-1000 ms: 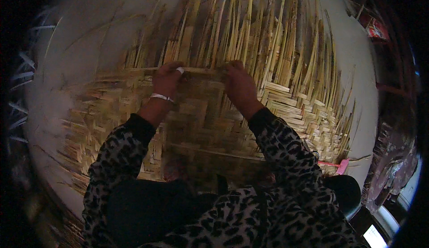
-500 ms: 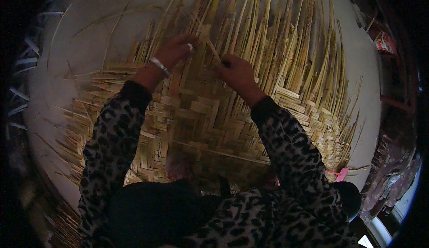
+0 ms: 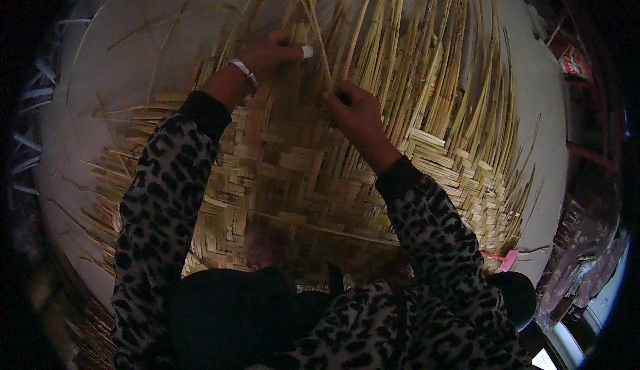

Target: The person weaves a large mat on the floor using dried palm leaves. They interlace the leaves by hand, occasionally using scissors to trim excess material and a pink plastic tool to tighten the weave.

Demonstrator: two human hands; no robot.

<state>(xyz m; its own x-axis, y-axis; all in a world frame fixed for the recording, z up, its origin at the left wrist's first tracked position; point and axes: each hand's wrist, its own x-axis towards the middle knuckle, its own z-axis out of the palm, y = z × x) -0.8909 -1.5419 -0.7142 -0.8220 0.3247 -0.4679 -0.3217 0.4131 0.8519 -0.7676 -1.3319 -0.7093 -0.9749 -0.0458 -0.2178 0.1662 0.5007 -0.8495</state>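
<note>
A large woven mat (image 3: 300,170) of flat yellow bamboo strips lies on the pale floor, its far part ending in several loose upright strips (image 3: 427,63). My left hand (image 3: 270,57), with a bracelet at the wrist and a white wrap on one fingertip, rests on the strips near the mat's far edge. My right hand (image 3: 353,110) is closed around one thin loose strip (image 3: 317,27) that slants up and away to the left. Both arms wear leopard-print sleeves.
The pale grey floor (image 3: 133,50) surrounds the mat, with stray thin slivers on it at the left. A pink scrap (image 3: 508,260) lies by the mat's right corner. Dark clutter and cloth stand at the right rim. My dark-clothed lap fills the lower middle.
Both hands have moved farther away along the mat. A horizontal strip held between them earlier is gone from my grasp; my right hand now holds a thin slanting strip.
</note>
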